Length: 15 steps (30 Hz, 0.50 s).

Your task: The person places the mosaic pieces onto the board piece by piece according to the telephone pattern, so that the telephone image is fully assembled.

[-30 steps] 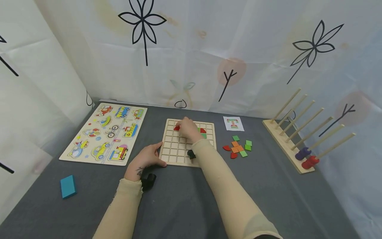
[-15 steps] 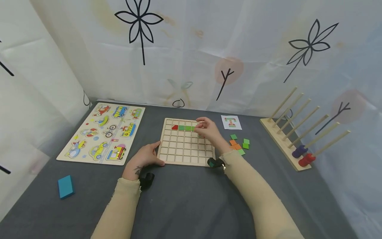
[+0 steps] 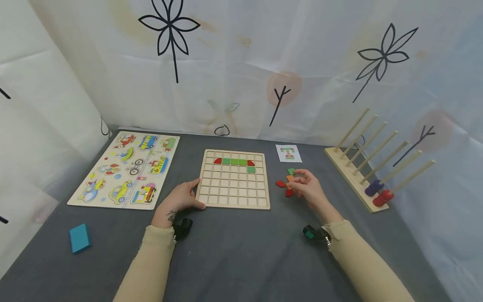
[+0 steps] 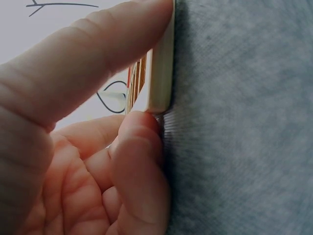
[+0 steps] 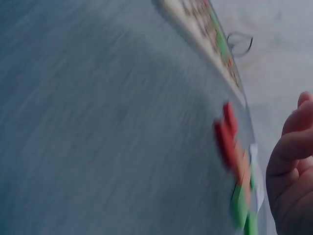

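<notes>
A wooden grid board point(image 3: 232, 188) lies on the grey table. My left hand point(image 3: 180, 200) grips its near left corner, thumb along the front edge; the left wrist view shows curled fingers against the board's corner point(image 4: 160, 83). Set in an upper row are a red rounded piece point(image 3: 217, 161), several green squares point(image 3: 234, 162) and a second red piece point(image 3: 250, 163), with a green square point(image 3: 250, 170) below that one. My right hand point(image 3: 311, 191) hovers over loose red point(image 3: 280, 183), orange point(image 3: 289, 178) and green point(image 3: 290, 171) pieces, fingers loosely bent, partly covering the pile.
Behind the loose pieces lies a white card point(image 3: 288, 153) with a coloured pattern. A vehicle puzzle board point(image 3: 124, 170) is at left, a blue block point(image 3: 80, 238) in front of it. At right stands a peg rack point(image 3: 356, 178) with purple and red beads. Printed cloth walls enclose the table.
My right hand has moved from the board's upper row rightward to the loose pieces, uncovering the red and green row. My left hand has stayed at the board's corner.
</notes>
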### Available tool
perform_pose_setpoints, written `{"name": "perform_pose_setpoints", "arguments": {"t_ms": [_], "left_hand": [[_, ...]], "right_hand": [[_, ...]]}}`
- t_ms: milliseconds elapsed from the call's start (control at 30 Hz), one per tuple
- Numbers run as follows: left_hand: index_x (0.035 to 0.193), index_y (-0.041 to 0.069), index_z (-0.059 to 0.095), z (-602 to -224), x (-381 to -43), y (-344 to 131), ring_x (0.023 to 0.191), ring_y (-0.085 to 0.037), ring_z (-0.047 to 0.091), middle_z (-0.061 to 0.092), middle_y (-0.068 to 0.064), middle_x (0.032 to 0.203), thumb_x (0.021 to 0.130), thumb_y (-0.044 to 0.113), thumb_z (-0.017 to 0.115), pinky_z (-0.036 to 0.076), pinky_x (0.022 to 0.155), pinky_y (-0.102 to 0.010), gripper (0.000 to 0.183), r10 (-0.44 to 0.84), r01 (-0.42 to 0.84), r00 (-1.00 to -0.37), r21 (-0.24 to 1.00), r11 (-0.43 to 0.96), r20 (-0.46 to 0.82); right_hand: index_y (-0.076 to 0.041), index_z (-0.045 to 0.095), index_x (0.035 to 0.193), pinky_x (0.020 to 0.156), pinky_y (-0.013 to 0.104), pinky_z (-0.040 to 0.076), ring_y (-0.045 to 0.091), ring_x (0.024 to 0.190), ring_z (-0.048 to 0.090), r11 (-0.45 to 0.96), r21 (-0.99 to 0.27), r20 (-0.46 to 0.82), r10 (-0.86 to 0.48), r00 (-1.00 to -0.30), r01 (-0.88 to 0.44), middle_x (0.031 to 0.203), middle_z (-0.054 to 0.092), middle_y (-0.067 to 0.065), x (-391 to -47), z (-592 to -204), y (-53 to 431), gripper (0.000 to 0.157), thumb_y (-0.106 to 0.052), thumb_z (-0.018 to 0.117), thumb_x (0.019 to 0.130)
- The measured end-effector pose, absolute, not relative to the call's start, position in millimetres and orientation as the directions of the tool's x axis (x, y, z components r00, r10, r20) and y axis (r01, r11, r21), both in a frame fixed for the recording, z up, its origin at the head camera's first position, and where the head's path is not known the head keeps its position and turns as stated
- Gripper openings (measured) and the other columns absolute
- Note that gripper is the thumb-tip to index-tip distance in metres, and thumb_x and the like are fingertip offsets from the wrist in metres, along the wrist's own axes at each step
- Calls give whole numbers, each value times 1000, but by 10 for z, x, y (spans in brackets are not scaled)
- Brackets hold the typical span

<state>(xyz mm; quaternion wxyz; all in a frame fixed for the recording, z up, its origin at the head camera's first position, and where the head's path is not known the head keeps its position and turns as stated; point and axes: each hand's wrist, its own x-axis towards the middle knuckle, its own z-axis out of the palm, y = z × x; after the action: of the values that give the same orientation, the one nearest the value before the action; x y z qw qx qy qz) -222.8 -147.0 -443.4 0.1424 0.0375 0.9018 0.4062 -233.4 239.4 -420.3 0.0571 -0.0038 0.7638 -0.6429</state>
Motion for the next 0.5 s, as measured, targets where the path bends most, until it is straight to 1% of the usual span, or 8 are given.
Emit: {"name": "perform_pose_setpoints", "arguments": {"t_ms": [133,267,400,500], "left_hand": [[144,2,30,-4434,-2226,-1482,52,-14,41,47,-3,60,62,14,83,33,50,-27,98,182,-49,-957,741,669,-228],[144,2,30,-4435,-2224,-1487,52,-14,42,48,-3,60,62,14,83,33,50,-28,98,179,-49,-957,739,672,-226],[144,2,30,-4432,-2220,-1479,51,-14,42,49,-3,59,62,13,83,34,50,-27,98,186,-45,-957,744,666,-224],[144,1,30,-4428,-2215,-1470,51,-13,42,49,-3,59,62,12,83,34,50,-27,98,191,-40,-956,747,664,-221]], "right_hand": [[7,34,126,48,23,34,6,50,41,224,-968,-113,6,-994,111,65,57,-12,-2258,-4276,2547,53,-1,62,83],[9,34,125,47,23,35,5,46,39,292,-943,-140,84,-987,159,57,50,-11,-2237,-4331,2623,54,-4,64,81],[6,37,122,45,25,35,7,45,39,369,-898,-193,161,-968,241,51,44,-7,-2243,-4364,2644,53,-9,67,80],[2,41,118,45,25,36,8,45,40,405,-858,-244,220,-944,316,54,44,-4,-2247,-4379,2643,51,-12,69,78]]}}
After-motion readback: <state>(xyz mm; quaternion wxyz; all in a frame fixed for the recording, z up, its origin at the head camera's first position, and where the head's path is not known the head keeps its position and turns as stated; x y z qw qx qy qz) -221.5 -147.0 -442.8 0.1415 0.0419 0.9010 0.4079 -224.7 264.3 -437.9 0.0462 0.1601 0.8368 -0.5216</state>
